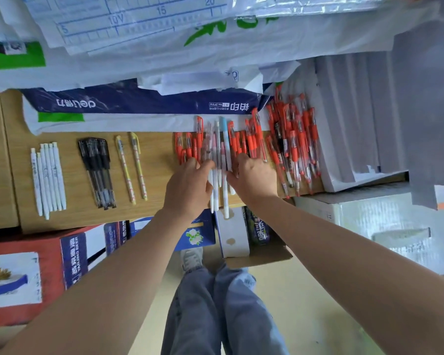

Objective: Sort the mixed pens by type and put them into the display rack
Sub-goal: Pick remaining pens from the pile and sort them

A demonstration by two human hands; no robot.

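Note:
On the wooden shelf (pixel 159 149) lie sorted groups: several white pens (pixel 48 175) at the left, a bundle of black pens (pixel 96 170), and two yellow patterned pens (pixel 133 167). A mixed pile of red pens (pixel 292 142) spreads to the right. Between my hands lie several white, pink and light-blue pens (pixel 219 155) with red ones around them. My left hand (pixel 190 185) rests at the left side of this bunch, fingers on the pens. My right hand (pixel 254 175) touches its right side with fingers bent over the pens.
Plastic-wrapped paper packs (pixel 144 98) lie along the shelf's back. A white stack of paper (pixel 354 124) stands at the right. Below the shelf are cartons (pixel 36 265) and a cardboard box (pixel 241 242). My legs in jeans (pixel 215 303) are on the floor.

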